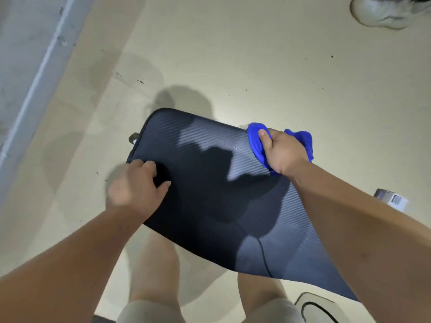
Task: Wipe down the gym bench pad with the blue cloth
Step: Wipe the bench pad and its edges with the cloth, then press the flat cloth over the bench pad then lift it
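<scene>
Head view, looking straight down. The bench pad (210, 183), dark w/ fine ribbing, sits mid-frame above the person's legs, running from far-left to near-right over a beige floor (256, 54).

The left hand (137, 185) is at the pad's left edge. Its fingers curl over that edge and the thumb lies on the top surface; it's blurred, so it probably grips the edge, but I can't be sure how firmly.

The right hand (284, 152) is at the pad's far-right edge, closed round the bunched blue cloth (256, 145). The thumb presses the cloth onto the pad, and a loose end of cloth sticks out to the right, behind the hand.

A thin black cable (263, 255) trails across the near part of the pad.

Other bits: pale shoe (382, 12) at far right, small white box (391, 200) on the floor right of the pad, grey wall strip (35, 78) along the left.
</scene>
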